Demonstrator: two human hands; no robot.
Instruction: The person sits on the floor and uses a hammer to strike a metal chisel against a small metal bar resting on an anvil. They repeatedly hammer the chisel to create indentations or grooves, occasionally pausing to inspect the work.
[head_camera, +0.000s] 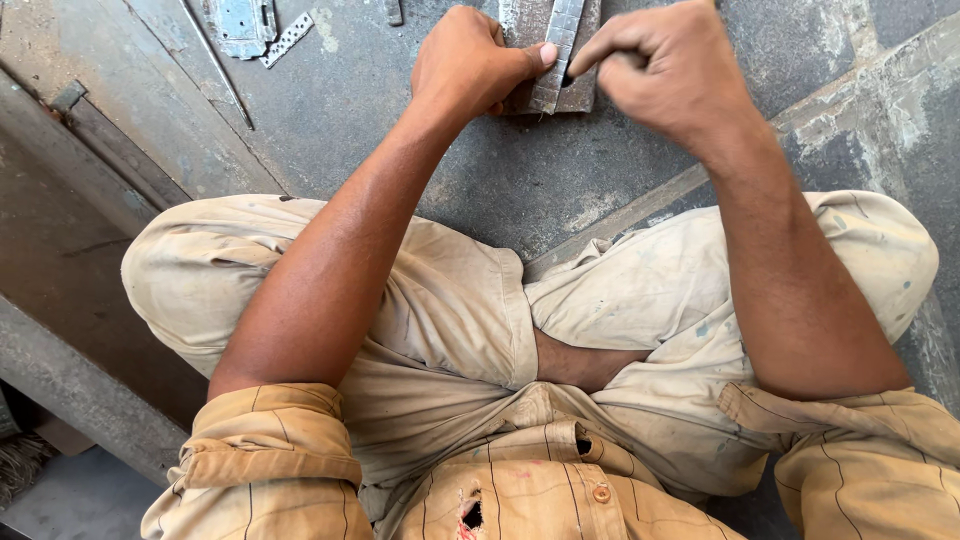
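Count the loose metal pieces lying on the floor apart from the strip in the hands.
3: a flat plate at top left, a perforated strip beside it, and a small piece at the top edge. More may lie outside the view.

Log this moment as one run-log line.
left hand: pressing metal strip | right hand: pinching strip | under strip: metal block | nearby: perforated bracket
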